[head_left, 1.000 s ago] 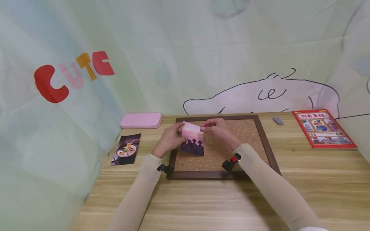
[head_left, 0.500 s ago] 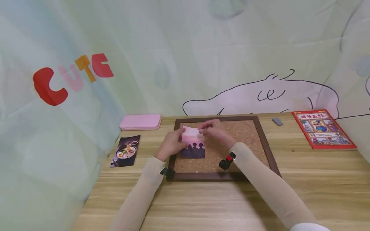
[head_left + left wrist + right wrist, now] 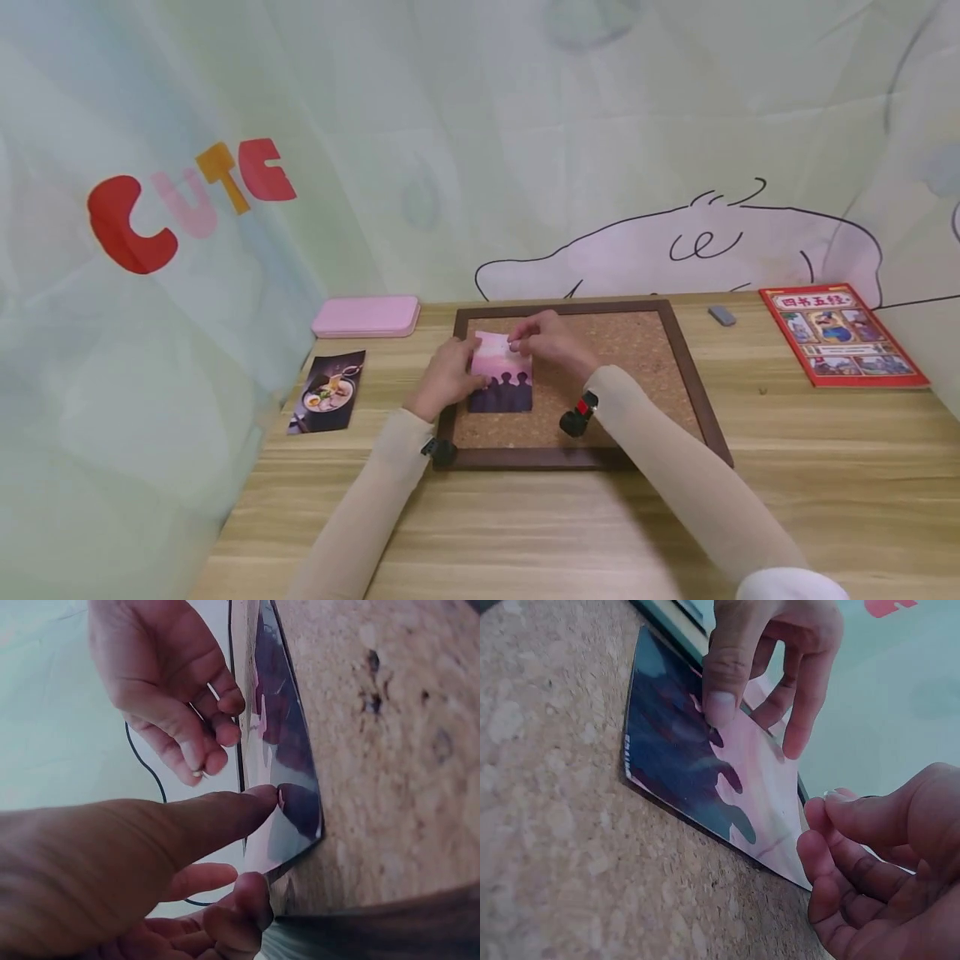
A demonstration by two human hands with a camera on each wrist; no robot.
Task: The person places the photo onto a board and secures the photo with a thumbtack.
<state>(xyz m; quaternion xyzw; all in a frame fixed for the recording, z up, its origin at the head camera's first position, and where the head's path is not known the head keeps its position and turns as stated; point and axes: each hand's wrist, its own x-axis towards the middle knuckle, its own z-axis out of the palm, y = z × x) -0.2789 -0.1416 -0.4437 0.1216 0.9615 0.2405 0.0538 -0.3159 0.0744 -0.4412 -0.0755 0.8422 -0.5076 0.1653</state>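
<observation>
A photo card [image 3: 501, 392] with a pink sky and dark figures lies over the left part of the framed corkboard [image 3: 615, 392]. My left hand [image 3: 447, 379] holds its left edge, thumb [image 3: 721, 705] on the picture and fingers at the border. Over the card's upper right corner, my right hand [image 3: 553, 343] pinches a tiny pale object [image 3: 197, 774] between thumb and forefinger. That object is too small to name; most of it is hidden by the fingertips. From the right wrist view, the card's near edge looks slightly raised off the cork.
A second photo [image 3: 327, 392] of a noodle bowl lies left of the board. Behind it sits a pink case [image 3: 366, 317]. To the right are a small grey block [image 3: 722, 315] and a red-covered book [image 3: 843, 336]. A printed curtain [image 3: 420, 167] hangs behind the table.
The card has come down from a tilt and lies flatter and straighter on the cork. My right hand has shifted slightly left, over the card's top part; my left still holds the edge.
</observation>
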